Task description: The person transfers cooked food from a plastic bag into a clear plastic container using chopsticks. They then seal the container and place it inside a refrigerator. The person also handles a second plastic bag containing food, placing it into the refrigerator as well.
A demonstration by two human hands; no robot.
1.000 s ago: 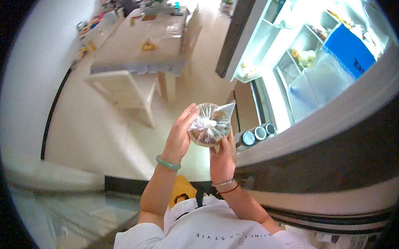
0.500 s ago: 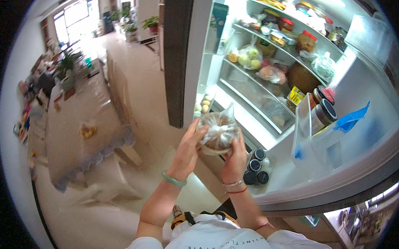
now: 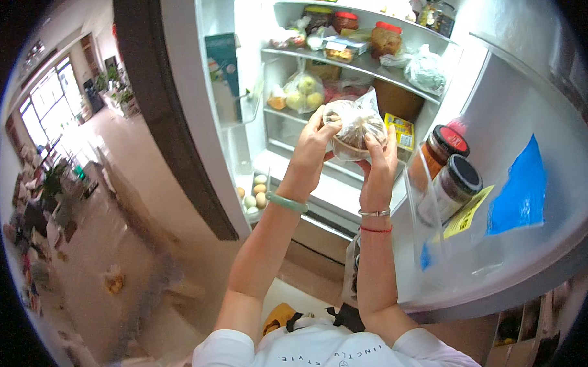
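Note:
Between both hands I hold a round bowl wrapped in a clear plastic bag (image 3: 355,128), its brownish contents dim through the film. The bag's knotted end sticks up at the top. My left hand (image 3: 311,149) grips the left side, thumb on top; my right hand (image 3: 379,166) grips the right side the same way. The bundle is raised in front of the open fridge's lower shelves. Just behind it are a bag of pale green fruit (image 3: 304,92) and a yellow-labelled package (image 3: 400,132).
Jars and bags crowd the upper shelf (image 3: 367,63). On the right, the open fridge door (image 3: 504,254) carries jars (image 3: 454,178) and a blue plastic piece (image 3: 517,188). Eggs (image 3: 255,192) sit in the left door's rack. A cloth-covered table (image 3: 89,255) stands far left.
Both hands have lifted the bagged bowl and reached it farther forward, toward the fridge shelves. My view has turned right, nearer the fridge.

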